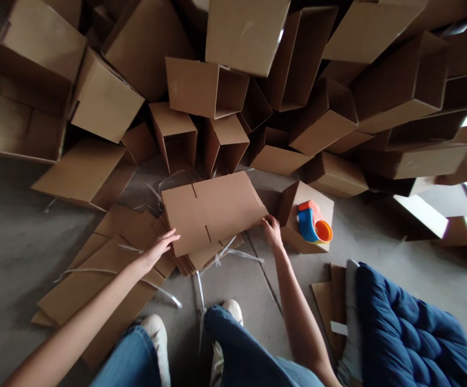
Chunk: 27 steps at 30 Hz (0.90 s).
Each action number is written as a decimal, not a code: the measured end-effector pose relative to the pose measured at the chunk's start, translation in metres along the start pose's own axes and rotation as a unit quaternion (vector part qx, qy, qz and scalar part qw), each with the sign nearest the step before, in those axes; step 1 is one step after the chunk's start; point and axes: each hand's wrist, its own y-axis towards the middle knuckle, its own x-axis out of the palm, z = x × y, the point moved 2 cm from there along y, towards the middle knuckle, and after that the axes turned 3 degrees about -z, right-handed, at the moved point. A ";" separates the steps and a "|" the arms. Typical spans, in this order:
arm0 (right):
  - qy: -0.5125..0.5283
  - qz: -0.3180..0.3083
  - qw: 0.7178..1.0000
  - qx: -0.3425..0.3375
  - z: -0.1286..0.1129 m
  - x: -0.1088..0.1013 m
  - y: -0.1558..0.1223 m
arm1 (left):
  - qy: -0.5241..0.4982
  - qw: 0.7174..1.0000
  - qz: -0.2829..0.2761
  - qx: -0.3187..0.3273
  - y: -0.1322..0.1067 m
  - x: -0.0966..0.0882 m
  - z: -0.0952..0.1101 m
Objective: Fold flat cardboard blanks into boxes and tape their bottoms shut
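A flattened cardboard box [217, 209] with slots cut in its edges lies slantwise over a stack of other flat boxes [187, 263]. At its near right corner, my right hand [273, 231] pinches the cardboard between thumb and fingers. My left hand [161, 248] rests at the left edge with its fingers stretched out, touching the board. More flattened cardboard [108, 285] is spread on the floor under my left forearm. Loose clear strapping [217, 258] trails around the stack.
Folded-up boxes [193, 86] crowd the floor ahead in piles. On a small box [294, 215] to the right sits a blue and orange plastic tape dispenser [312, 221]. A dark blue tufted cushion [411, 328] lies at lower right beside cardboard pieces [332, 306]. My shoes [156, 333] are close below.
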 end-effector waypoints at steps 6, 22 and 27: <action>0.025 -0.025 0.998 0.043 -0.017 0.004 -0.007 | -0.028 0.997 0.077 -0.005 0.002 -0.018 0.008; 0.219 0.007 0.976 0.023 -0.107 -0.022 -0.028 | -0.078 0.951 0.217 0.206 -0.011 -0.064 0.052; 0.329 0.013 0.943 -0.035 -0.149 -0.025 -0.040 | -0.151 0.942 0.192 0.231 -0.035 -0.060 0.081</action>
